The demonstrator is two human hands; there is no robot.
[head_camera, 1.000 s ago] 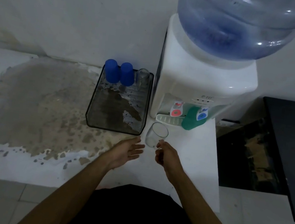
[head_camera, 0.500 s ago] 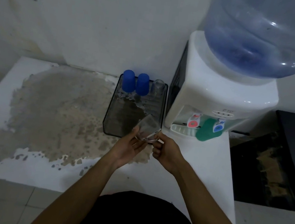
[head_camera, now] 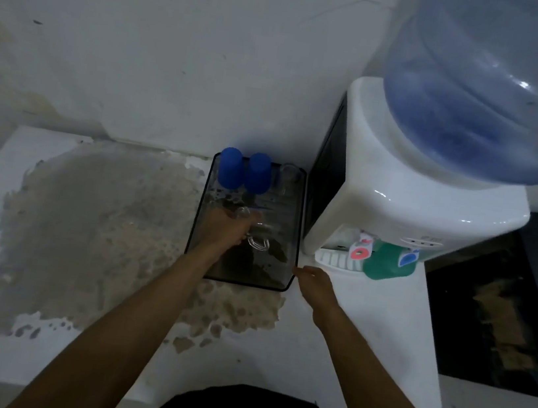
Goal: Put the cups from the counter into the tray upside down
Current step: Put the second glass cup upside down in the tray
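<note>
A clear glass cup (head_camera: 258,235) is over the middle of the dark-rimmed transparent tray (head_camera: 299,229), tilted with its mouth toward me. My left hand (head_camera: 226,229) is shut on it inside the tray. Two blue cups (head_camera: 230,168) (head_camera: 258,174) stand upside down at the tray's far edge, with another clear cup (head_camera: 288,173) beside them at the far right corner. My right hand (head_camera: 313,284) rests at the tray's near right corner, fingers loosely curled, holding nothing.
A white water dispenser (head_camera: 399,201) with a large blue bottle (head_camera: 498,84) stands right of the tray. A green cup (head_camera: 387,263) sits under its taps. The white counter (head_camera: 6,167) has a worn brown patch. A dark surface (head_camera: 505,306) lies at right.
My left hand took the clear cup from my right hand and carried it forward over the tray. My right hand let go and stayed near the tray's corner.
</note>
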